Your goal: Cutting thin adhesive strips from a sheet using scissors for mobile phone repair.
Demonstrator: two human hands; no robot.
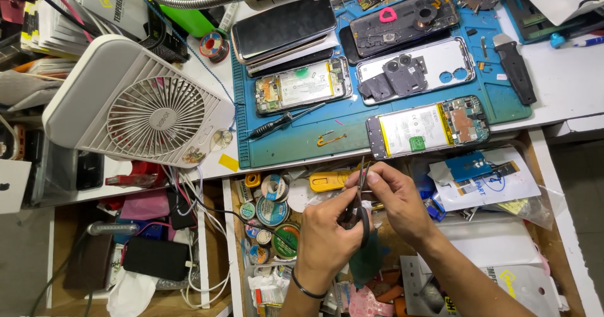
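My left hand [328, 224] grips the black handles of a small pair of scissors [360, 198], blades pointing up toward the bench. My right hand [393, 194] meets it from the right, fingertips pinched at the blades on something too small to make out. Both hands hover over an open drawer [234, 254] of tape rolls and parts. Just beyond them, on the blue work mat [302, 142], lies an opened phone [429, 127] with its battery and board exposed.
More opened phones [303, 85], a back cover [415, 70], a black screwdriver [283, 122] and a stack of phones [286, 30] lie on the mat. A white desk fan [141, 106] stands left. A black knife [516, 68] lies right. Tape rolls [272, 210] fill the drawer.
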